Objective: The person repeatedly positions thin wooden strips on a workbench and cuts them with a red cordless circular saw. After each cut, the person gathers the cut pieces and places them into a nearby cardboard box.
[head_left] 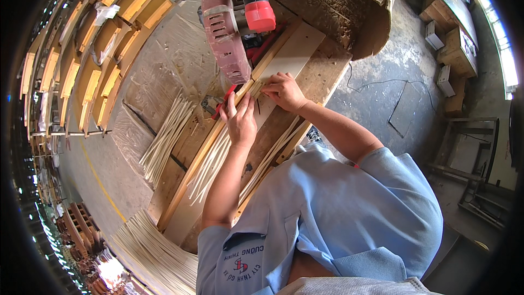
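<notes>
A bundle of thin pale wooden sticks point(212, 159) lies on the saw bench along a long wooden fence point(188, 177). My left hand point(241, 125) rests over the bundle, its fingers stretched out and apart toward the fence. Just beyond it, on the right, my right hand point(285, 93) has its fingers curled and pinched at the sticks' far ends; the fingertips are partly hidden. Close in front of both hands stands a red mitre saw point(226, 49) with a dusty guard and a black and red handle point(259, 15). Its blade cannot be made out.
More sticks point(168, 139) lie left of the fence, and a larger pile point(158, 251) is at the lower left. An open cardboard box point(376, 11) with wood shavings stands behind the saw. Racks of curved wooden parts point(112, 38) fill the upper left. Wooden boxes point(458, 49) stand far right.
</notes>
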A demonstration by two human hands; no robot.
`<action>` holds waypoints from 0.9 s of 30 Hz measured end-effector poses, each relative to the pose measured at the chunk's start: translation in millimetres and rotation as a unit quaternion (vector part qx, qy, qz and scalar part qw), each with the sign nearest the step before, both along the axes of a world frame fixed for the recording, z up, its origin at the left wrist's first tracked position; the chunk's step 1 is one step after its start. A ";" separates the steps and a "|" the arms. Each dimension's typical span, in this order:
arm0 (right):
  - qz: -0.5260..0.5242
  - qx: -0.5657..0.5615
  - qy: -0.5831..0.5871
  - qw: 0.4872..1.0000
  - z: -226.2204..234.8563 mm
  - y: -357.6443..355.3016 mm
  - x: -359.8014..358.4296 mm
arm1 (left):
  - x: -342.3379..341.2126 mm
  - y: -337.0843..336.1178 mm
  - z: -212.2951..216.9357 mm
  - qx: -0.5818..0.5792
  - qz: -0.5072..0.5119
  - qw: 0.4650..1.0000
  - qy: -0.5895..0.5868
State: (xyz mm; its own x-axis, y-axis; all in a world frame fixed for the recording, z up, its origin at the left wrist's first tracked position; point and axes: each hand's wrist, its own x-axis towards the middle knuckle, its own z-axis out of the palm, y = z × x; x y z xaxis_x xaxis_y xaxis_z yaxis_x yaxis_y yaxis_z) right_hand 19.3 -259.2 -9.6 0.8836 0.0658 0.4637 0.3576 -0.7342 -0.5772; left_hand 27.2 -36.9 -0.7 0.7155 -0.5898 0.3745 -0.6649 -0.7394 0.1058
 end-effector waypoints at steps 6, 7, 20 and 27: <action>-0.109 0.091 -0.013 0.990 -2.7 9.2 6.1 | -0.8 -2.5 0.5 -0.008 0.008 1.000 0.012; -0.106 0.084 -0.015 0.991 -2.9 9.5 6.3 | -0.9 -2.7 0.4 -0.007 0.009 1.000 0.011; -0.091 0.015 -0.010 0.996 -5.8 10.2 6.8 | -1.2 -2.1 0.3 -0.016 0.010 1.000 0.005; -0.052 -0.006 0.007 0.999 -3.0 6.7 3.4 | -1.4 -3.3 0.8 -0.024 0.010 1.000 0.008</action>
State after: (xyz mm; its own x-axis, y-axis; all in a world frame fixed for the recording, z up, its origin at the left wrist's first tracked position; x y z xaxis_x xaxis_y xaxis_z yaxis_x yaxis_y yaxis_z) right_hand 22.7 -252.4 -12.6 0.8920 -0.0215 0.4515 0.2714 -0.7734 -0.5730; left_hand 25.8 -40.2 0.1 0.7338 -0.5565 0.3897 -0.6474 -0.7468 0.1525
